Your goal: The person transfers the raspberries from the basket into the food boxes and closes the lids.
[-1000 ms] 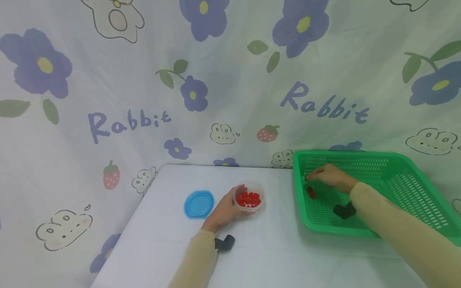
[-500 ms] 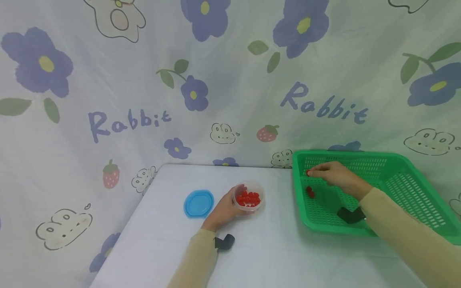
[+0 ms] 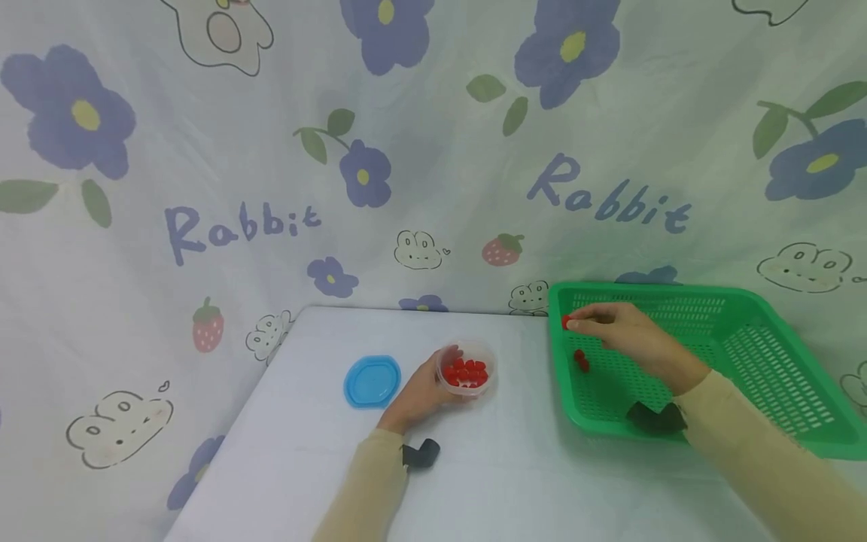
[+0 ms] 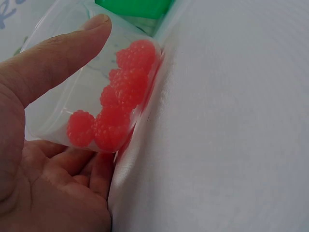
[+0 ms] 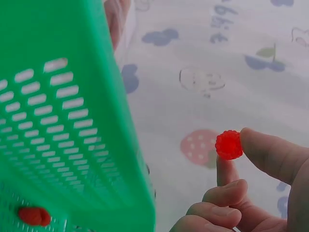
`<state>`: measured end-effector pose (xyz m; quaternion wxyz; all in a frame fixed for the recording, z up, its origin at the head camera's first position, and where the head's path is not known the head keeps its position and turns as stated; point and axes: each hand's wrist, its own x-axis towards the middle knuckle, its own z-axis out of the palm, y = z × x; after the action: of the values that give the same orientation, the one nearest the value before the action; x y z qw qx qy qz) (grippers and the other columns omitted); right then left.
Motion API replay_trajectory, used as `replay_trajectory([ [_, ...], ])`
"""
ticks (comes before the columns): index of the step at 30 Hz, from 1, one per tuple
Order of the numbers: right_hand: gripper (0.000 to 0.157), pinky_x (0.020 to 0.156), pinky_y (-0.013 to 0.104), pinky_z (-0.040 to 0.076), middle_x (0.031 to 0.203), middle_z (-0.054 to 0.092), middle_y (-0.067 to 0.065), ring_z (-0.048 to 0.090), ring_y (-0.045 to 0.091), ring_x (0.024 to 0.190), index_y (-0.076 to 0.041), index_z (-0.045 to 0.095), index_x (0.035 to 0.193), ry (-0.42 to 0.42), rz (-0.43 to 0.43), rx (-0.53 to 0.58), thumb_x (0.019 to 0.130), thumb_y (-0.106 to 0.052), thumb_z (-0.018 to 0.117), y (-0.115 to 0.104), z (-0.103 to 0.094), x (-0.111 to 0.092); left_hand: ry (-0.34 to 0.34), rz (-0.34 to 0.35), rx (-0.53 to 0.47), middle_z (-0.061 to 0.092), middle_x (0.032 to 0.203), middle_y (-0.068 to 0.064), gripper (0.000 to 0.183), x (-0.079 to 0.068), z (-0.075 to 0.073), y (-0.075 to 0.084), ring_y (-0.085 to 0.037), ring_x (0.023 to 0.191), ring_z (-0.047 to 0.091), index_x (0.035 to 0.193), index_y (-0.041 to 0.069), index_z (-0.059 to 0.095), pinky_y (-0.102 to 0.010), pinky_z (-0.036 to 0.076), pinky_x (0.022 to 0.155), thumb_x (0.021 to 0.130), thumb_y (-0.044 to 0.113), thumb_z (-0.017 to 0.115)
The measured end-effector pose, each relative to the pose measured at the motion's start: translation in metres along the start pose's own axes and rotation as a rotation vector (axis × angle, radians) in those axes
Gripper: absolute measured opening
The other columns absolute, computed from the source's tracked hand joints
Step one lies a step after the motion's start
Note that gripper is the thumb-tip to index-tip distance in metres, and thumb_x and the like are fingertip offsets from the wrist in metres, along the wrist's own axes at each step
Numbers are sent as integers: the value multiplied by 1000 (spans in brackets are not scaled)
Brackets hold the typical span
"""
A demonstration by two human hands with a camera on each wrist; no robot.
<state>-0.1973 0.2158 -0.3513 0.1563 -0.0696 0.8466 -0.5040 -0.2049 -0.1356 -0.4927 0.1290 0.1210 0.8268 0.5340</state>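
A clear plastic cup [image 3: 478,349] stands on the table, and my left hand [image 3: 421,393] grips it round its side. Inside it lie several red raspberries [image 4: 128,87], seen through the wall in the left wrist view. My right hand [image 3: 626,335] pinches one raspberry [image 5: 229,145] between thumb and index finger. That hand is over the left side of the green basket [image 3: 572,406], near the rim. Beneath it on the basket's floor lie more red raspberries [image 3: 582,361], also seen as a red clump in the right wrist view.
A blue lid [image 3: 372,382] lies on the white table [image 3: 501,482] left of the cup. Behind the table hangs a printed curtain [image 3: 433,181] with flowers and rabbits. The basket's raised slotted walls stand at the right.
My right hand has risen from the basket's floor with a raspberry pinched in it and moved left toward the rim. The left hand and the cup have stayed in place.
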Motion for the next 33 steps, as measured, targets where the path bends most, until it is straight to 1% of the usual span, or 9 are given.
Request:
replay_trajectory([
  [7, 52, 98, 48, 45, 132, 62, 11, 52, 31, 123, -7, 64, 131, 24, -14, 10, 95, -45, 68, -11, 15, -6, -2, -13, 1, 47, 150, 9, 98, 0, 0, -1, -21, 143, 38, 156, 24, 35, -53, 37, 113, 75, 35, 89],
  [9, 51, 94, 47, 45, 126, 65, 10, 60, 29, 103, -8, 65, 129, 30, -20, 21, 94, -44, 69, -15, 20, -6, -3, -15, -2, 47, 150, 10, 99, 0, -1, -1, -21, 143, 38, 156, 25, 35, -53, 37, 113, 75, 35, 89],
  [11, 48, 84, 43, 48, 115, 66, 11, 61, 25, 79, -8, 66, 127, 40, -23, 32, 94, -43, 70, -19, 26, -6, -5, -12, -8, 47, 150, 10, 99, 0, -1, -1, -21, 143, 38, 156, 25, 35, -53, 38, 113, 74, 35, 89],
  [13, 45, 70, 37, 47, 98, 64, 12, 51, 21, 58, -8, 66, 125, 49, -28, 47, 94, -40, 70, -21, 31, -6, -7, -10, -12, 47, 150, 10, 99, 1, -1, -2, -21, 143, 38, 156, 24, 35, -53, 38, 112, 75, 35, 89],
  [15, 41, 57, 32, 43, 87, 59, 12, 41, 17, 49, -8, 67, 125, 66, -32, 50, 95, -36, 71, -23, 36, -5, -7, -10, -16, 47, 150, 10, 99, 0, -1, -1, -21, 143, 38, 156, 25, 35, -53, 38, 112, 74, 35, 89],
  [17, 38, 53, 30, 40, 83, 54, 12, 41, 17, 55, -7, 68, 124, 83, -59, 41, 95, -33, 70, -23, 42, -4, -6, -12, -20, 47, 150, 10, 99, 0, -1, 0, -20, 143, 38, 156, 25, 35, -52, 39, 112, 74, 35, 90],
  [23, 33, 65, 28, 43, 99, 64, 9, 50, 25, 89, -4, 70, 120, 138, -117, 32, 96, -27, 70, -28, 64, -1, -1, -20, -19, 47, 150, 10, 98, 0, 0, 1, -21, 143, 38, 156, 26, 35, -52, 39, 112, 74, 35, 90],
  [28, 28, 58, 26, 41, 87, 57, 6, 49, 22, 82, -5, 72, 115, 179, -116, 20, 94, -24, 72, -33, 82, 3, 2, -28, -17, 47, 150, 10, 98, 1, 0, 1, -21, 143, 38, 155, 28, 36, -53, 41, 111, 73, 37, 90],
  [33, 23, 57, 25, 40, 83, 54, 6, 50, 21, 81, -7, 74, 110, 207, -120, -2, 93, -22, 73, -37, 100, 5, -1, -27, -21, 46, 151, 8, 101, 2, 0, 1, -22, 143, 38, 156, 25, 35, -53, 41, 110, 72, 39, 90],
])
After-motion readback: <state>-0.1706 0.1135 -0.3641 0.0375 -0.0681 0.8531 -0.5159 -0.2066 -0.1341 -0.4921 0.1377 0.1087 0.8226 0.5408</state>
